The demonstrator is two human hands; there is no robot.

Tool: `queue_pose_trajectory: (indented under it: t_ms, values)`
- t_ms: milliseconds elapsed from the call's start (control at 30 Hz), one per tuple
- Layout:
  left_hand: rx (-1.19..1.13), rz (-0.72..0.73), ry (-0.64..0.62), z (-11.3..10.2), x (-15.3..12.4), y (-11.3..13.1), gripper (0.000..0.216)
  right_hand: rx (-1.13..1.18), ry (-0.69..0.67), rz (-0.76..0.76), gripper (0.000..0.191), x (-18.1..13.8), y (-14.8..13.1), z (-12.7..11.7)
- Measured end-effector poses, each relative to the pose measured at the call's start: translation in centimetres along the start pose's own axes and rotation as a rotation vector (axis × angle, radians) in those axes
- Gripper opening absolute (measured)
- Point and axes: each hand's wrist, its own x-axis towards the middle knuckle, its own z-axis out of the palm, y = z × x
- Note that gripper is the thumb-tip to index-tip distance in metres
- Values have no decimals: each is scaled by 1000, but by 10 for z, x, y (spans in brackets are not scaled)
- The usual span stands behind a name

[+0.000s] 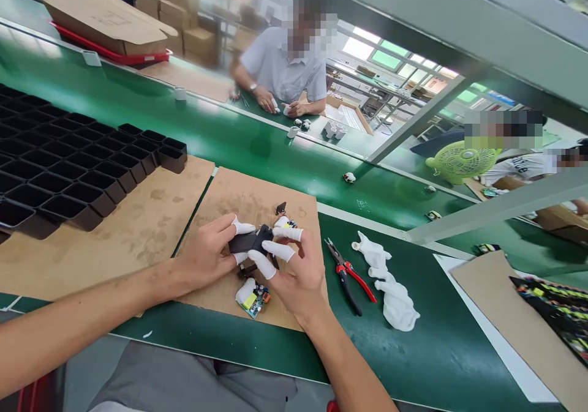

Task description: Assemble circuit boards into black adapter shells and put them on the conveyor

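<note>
Between my hands, above a cardboard sheet [261, 188], is a black plastic case [242, 243]. My left hand [206, 250] grips its left side with thumb and finger. White finger cots cover the fingertips of both hands. The fingers of my right hand [301, 262] close on the right end of the case, where a black end piece [265, 234] shows; whether it is seated cannot be seen. Just below lies a small circuit board [252, 299] with a white lump and yellow part. Another board [287, 222] is partly hidden behind my right fingers, near a small black part [281, 207].
Red-and-black pliers [348, 274] and crumpled white gloves [390, 289] lie right of the cardboard. Rows of open black cases [68, 161] stand at left. Beyond the green conveyor belt [321, 179] sits a co-worker [285, 69]. A metal post [418, 118] slants at right.
</note>
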Motion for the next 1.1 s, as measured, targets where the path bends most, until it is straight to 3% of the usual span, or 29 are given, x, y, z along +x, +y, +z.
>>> queue_pose_trajectory:
  t_ms: [100, 233, 467, 600, 1100]
  values:
    - [-16, -69, 30, -1, 1, -1, 8, 36, 1, 95, 25, 3, -4, 1]
    - [-165, -185, 27, 0, 5, -2, 18, 26, -27, 126, 40, 6, 1, -3]
    - [-471, -386, -179, 4, 10, -4, 33, 64, -198, 14, 42, -1, 25, -3]
    - [-608, -409, -258, 2, 16, -3, 36, 178, -251, 54, 42, -2, 30, -2]
    - [-646, -449, -260, 5, 11, -20, 43, 251, -270, 132, 43, -4, 33, 1]
